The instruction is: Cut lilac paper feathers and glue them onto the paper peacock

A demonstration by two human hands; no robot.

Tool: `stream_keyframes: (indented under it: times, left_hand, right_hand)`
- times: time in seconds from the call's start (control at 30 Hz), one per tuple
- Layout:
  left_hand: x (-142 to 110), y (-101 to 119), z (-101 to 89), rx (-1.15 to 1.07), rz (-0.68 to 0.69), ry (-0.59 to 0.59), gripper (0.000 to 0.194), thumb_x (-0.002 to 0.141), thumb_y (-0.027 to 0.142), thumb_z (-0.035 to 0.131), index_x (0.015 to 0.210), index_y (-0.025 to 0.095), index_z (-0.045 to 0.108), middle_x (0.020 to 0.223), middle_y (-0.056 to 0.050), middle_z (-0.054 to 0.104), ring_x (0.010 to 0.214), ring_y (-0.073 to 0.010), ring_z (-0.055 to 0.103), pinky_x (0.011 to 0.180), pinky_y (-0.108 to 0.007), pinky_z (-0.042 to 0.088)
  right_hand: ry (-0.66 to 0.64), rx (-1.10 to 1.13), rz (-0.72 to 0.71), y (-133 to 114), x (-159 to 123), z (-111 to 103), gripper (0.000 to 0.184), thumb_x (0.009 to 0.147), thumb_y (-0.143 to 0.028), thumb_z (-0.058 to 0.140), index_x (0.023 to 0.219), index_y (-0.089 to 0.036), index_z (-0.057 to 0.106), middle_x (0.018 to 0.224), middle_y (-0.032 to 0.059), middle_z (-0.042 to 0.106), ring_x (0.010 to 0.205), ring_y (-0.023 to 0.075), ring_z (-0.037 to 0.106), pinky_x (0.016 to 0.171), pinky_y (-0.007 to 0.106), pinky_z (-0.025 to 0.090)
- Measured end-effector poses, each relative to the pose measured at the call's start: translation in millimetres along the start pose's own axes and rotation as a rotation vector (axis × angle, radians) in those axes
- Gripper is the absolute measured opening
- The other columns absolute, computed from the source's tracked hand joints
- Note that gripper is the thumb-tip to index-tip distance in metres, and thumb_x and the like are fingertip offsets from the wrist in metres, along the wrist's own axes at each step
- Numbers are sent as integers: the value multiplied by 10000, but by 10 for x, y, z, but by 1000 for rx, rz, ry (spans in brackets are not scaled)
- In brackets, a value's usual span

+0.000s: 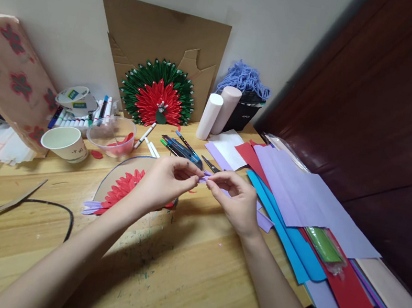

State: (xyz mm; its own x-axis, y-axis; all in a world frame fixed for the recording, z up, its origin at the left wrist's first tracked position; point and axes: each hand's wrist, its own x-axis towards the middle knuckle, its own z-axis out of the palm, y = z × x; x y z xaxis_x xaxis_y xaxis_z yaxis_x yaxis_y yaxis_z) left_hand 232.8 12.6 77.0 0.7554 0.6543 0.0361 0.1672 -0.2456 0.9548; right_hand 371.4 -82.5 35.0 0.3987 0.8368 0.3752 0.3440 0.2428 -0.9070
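Note:
Between my hands, above the table, is a small piece of purple paper [205, 177]. My left hand [163, 181] pinches it from the left, thumb against fingers. My right hand [235, 199] pinches its other side, so the fingertips of both hands nearly meet. Partly behind my left hand and forearm lies a rounded cardboard piece [110, 179] with layered red paper petals [126, 188] on it. A few purple paper petals [91, 207] stick out at its lower left edge. More purple paper scraps [264, 221] lie beyond my right hand, near scissors [210, 164].
A green and red peacock-like craft [160, 95] leans against a cardboard sheet [164, 30]. Left of it stand a paper cup [65, 144], a clear bowl [111, 137] and markers [104, 109]. Coloured paper sheets [302, 197] cover the right side. A black cable [49, 203] runs at left.

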Motion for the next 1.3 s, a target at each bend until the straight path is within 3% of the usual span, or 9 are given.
stream_keyframes:
  times: [0.47,0.9,1.0,1.17,1.3]
  left_hand:
    - [33,-125,20,134,73,10,190,774,274,607,844,136,717,829,-81,730,732,-176,669,677,-262,518]
    - [34,-164,38,248,105,6,168,794,249,572,826,137,693,807,-71,719,694,-153,648,646,-243,498]
    - [22,-147,37,307,195,3,158,798,213,573,864,144,698,835,-67,717,718,-146,648,675,-240,497]
    - [22,-152,15,524,468,-10,181,829,193,552,919,182,708,826,-59,697,700,-136,624,633,-235,463]
    - [22,-181,-13,671,535,-55,227,874,201,483,966,195,690,822,-58,664,669,-125,598,597,-230,442]
  right_hand:
    - [25,-200,-63,32,-10,-33,107,806,-259,609,859,-215,691,834,46,691,764,178,649,720,324,540]
    - [-38,-139,31,55,-7,3,100,798,-295,605,818,-198,617,824,22,659,772,153,640,728,284,533]
    - [-55,-12,137,52,-5,0,132,769,-310,634,799,-183,615,798,29,662,739,153,650,701,283,545]
    - [-38,136,251,50,21,-20,150,727,-302,676,763,-166,624,717,22,658,683,140,646,675,270,551]
    - [-29,189,296,44,54,-22,143,693,-290,703,721,-167,637,671,9,657,639,128,636,645,263,556]
